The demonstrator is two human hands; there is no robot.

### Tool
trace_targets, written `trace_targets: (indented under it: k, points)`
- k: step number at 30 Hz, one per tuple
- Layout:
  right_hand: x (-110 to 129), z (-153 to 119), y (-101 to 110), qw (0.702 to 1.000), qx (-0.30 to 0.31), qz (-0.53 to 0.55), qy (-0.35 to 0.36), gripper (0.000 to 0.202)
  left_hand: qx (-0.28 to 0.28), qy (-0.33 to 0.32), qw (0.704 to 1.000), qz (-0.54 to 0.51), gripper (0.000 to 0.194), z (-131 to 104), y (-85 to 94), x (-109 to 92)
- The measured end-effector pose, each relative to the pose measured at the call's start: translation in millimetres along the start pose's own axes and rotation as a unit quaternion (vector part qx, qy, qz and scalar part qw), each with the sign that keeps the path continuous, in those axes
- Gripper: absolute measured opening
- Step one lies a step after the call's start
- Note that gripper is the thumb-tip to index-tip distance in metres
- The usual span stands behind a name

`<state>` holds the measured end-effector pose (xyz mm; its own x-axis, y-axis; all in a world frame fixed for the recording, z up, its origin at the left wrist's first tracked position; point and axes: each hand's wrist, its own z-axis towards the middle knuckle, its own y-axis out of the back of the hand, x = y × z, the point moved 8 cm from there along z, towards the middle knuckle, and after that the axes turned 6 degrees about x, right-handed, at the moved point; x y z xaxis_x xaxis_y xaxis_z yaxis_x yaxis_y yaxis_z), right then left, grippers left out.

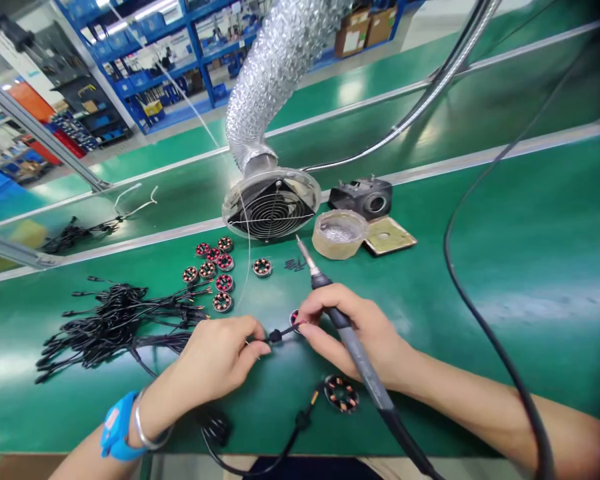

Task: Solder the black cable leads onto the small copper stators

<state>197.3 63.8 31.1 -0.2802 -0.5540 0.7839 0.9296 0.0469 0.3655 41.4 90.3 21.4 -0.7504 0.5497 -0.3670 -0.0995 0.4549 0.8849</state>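
My left hand point(225, 353) is closed on a thin black cable point(276, 336) at the centre, just left of the cable's black knob. My right hand point(355, 333) pinches the cable's other end and also holds a soldering iron point(353, 347), its tip pointing up and away. A small coil ring point(294, 320) shows partly behind my right fingertips. Nearer the front edge lies another ring with copper windings point(341, 394), a black cable with a knob point(303, 419) beside it. Several more coil rings point(224, 283) sit beyond my left hand.
Many black cables point(115, 320) are heaped at left. A fume extractor point(275, 207) with a silver duct stands at the back, beside a round tub point(339, 233), a sponge tray point(390, 235) and a black iron holder point(365, 197). The iron's cord point(460, 287) arcs across the right.
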Motion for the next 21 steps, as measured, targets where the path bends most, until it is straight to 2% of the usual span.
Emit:
trace_targets:
  k: [2,6,10,12,14,16,18,21]
  points:
    - [1,0,2,1.0,-0.004,-0.005,0.012,0.023,0.008,-0.017,1.0,-0.023,0.023,7,4.1,-7]
    - [3,0,6,0.999,-0.025,-0.019,0.032,0.024,-0.016,-0.023,0.998,-0.056,0.038,17,13.7,-14]
    - [4,1,4,0.998,-0.021,-0.035,0.053,0.026,-0.023,-0.063,0.992,-0.109,0.036,22,12.8,-21]
    - [4,1,2,0.998,-0.019,-0.032,0.059,0.027,0.034,-0.085,0.975,-0.203,0.036,25,0.6,-25]
    - [3,1,1,0.998,-0.027,-0.029,0.055,0.027,0.105,-0.07,0.934,-0.334,0.037,29,-17.3,-24]
    - [1,1,2,0.998,-0.042,-0.03,0.044,0.025,0.132,-0.027,0.889,-0.437,0.037,32,-32.0,-19]
    - [-1,0,1,0.998,-0.048,-0.028,0.026,0.025,0.11,0.004,0.871,-0.479,0.038,34,-38.0,-12]
    - [-6,-1,-2,0.999,-0.036,-0.003,-0.01,0.026,0.05,0.01,0.876,-0.48,0.036,35,-34.3,-5]
